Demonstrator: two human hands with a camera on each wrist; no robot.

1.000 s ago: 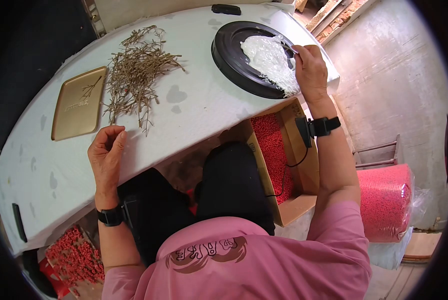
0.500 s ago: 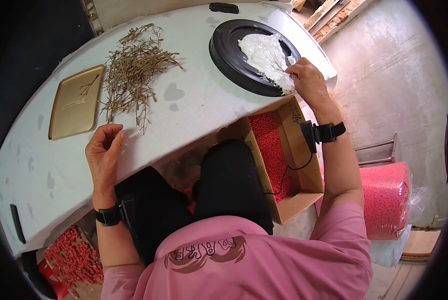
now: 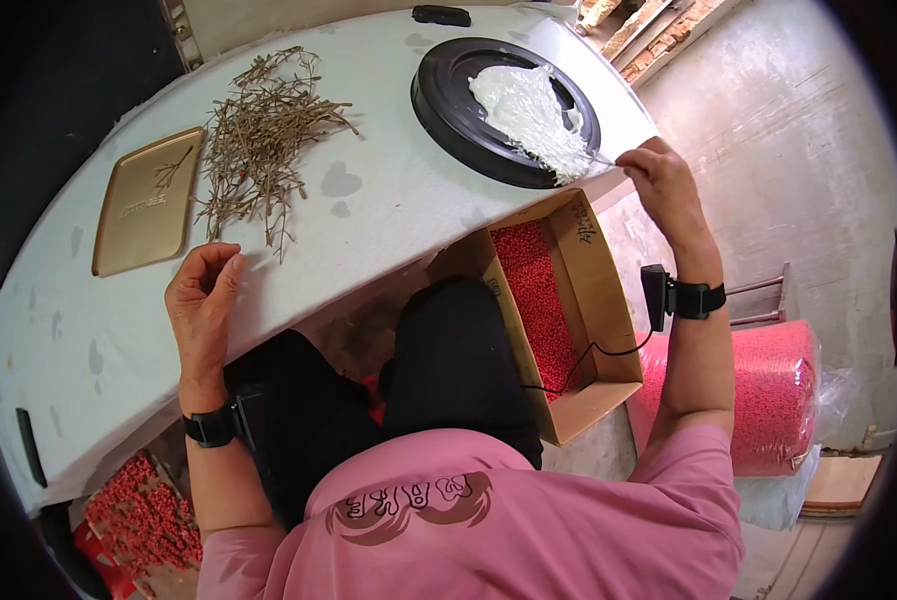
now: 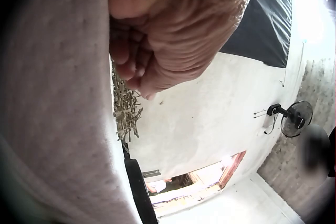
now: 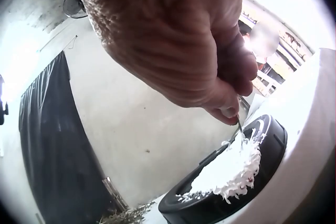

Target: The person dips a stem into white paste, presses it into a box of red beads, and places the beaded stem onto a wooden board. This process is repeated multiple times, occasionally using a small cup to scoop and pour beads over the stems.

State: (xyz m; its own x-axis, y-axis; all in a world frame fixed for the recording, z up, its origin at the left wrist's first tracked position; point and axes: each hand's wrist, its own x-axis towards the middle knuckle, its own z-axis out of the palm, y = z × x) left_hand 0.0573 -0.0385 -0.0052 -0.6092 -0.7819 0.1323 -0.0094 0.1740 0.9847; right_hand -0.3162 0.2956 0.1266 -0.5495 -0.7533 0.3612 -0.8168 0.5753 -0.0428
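White cloth covers the table (image 3: 388, 185) in front of me, grey heart marks on it. Next down: 1 cardboard box (image 3: 600, 285), flaps up, by my right knee just off the table edge, with red beads (image 3: 533, 300) inside. Clear bag (image 3: 768, 400) packed with more red stuff sits on my right, partly behind my forearm. Black round disc (image 3: 433, 115) with a raised rim is on the table's right side. Heap of dry brown twigs (image 3: 258, 150) is well apart from it, on the left. Gold tray (image 3: 153, 230) is just beside the heap, 1 forked twig (image 3: 173, 172) on it. White paste (image 3: 523, 110) is spread on the disc, ragged at the near right edge. 2 hands: left hand (image 3: 203, 300) is at the table edge near the heap, fingers loosely bent, holding nothing I can see; right hand (image 3: 668, 190) is off the disc's right side, thumb and fingertips pinching a thin stem (image 5: 240, 124). Stem's far end is white, at the paste's edge.
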